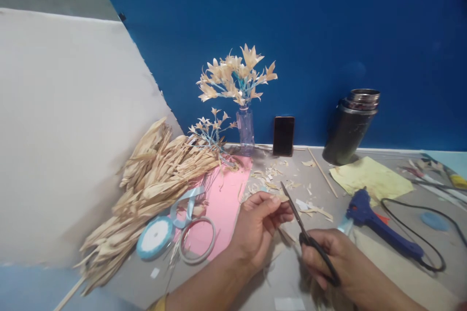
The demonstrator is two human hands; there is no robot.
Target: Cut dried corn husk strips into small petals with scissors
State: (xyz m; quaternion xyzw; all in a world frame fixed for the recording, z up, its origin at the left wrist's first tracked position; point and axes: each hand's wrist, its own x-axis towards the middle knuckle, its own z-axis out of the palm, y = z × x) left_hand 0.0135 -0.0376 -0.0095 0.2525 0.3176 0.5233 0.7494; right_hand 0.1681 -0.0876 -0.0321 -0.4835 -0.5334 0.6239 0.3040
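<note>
My left hand (255, 226) is closed in a pinch on a small piece of dried corn husk (283, 198), most of it hidden by the fingers. In my right hand (326, 252) is a pair of scissors (301, 226) with black handles. Their blades point up and away, appear closed together, and lie right beside the husk piece; I cannot tell whether they touch it. Husk scraps (317, 212) are scattered on the grey table (292, 262) just beyond both hands.
At left lie a heap of corn husks (156, 180), a blue ribbon spool (155, 237), a tape roll (181, 248) and pink paper (228, 204). Husk flowers (233, 77) stand in a clear bottle (245, 131). Behind are a phone (283, 136) and flask (346, 131); right, a glue gun (386, 233).
</note>
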